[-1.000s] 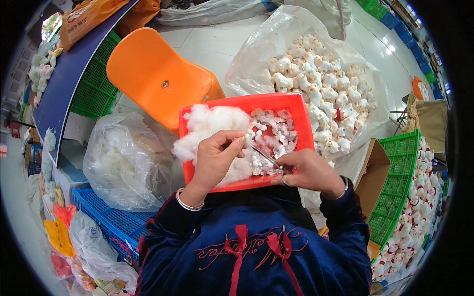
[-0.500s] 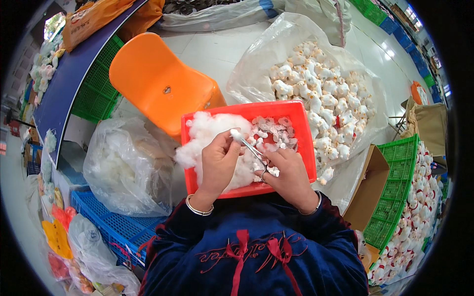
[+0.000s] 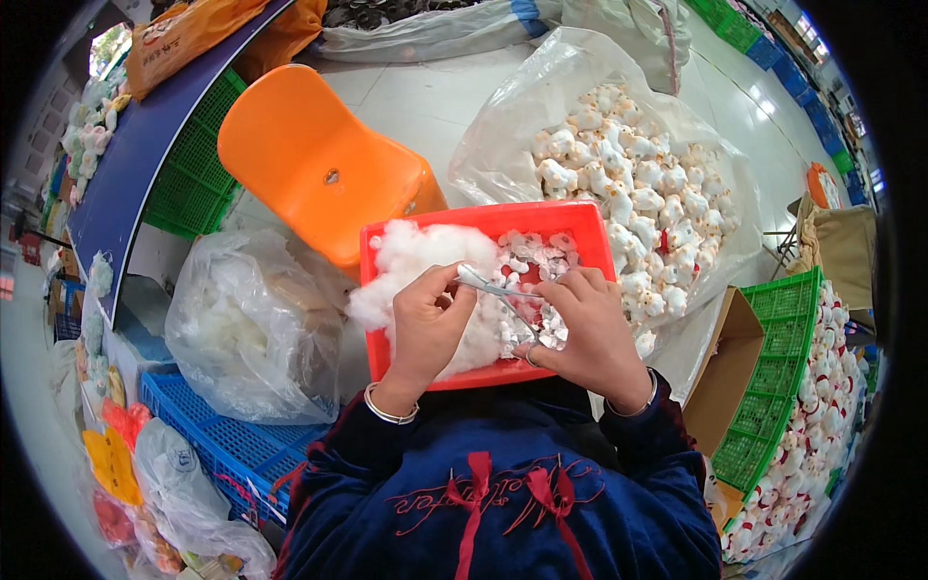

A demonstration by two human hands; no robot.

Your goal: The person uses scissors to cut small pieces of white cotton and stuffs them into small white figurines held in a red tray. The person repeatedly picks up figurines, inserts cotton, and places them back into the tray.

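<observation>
Over the red tray [image 3: 601, 261] both hands work close together. Between the thumb and fingers of my left hand [image 3: 425, 329] is a small white fabric piece [image 3: 468, 275]. My right hand [image 3: 597, 333] grips metal forceps [image 3: 503, 289] by their ring handles, which are spread apart, and the tips reach the white piece; whether they are inside it I cannot tell. Fluffy white stuffing [image 3: 411, 253] fills the tray's left side and spills over its rim. Several small white pieces [image 3: 536, 253] lie loose on its right side.
An orange chair [image 3: 319, 174] stands beyond the tray. A clear bag of small white plush toys [image 3: 638, 193] lies at the right, a clear bag of stuffing [image 3: 246, 333] at the left. Nearby are a blue crate [image 3: 217, 425], a green crate [image 3: 773, 377] and a cardboard box [image 3: 720, 372].
My right hand has moved a little right and its fingers have spread, opening the forceps' handles. My left hand still pinches the white piece, now slightly lower.
</observation>
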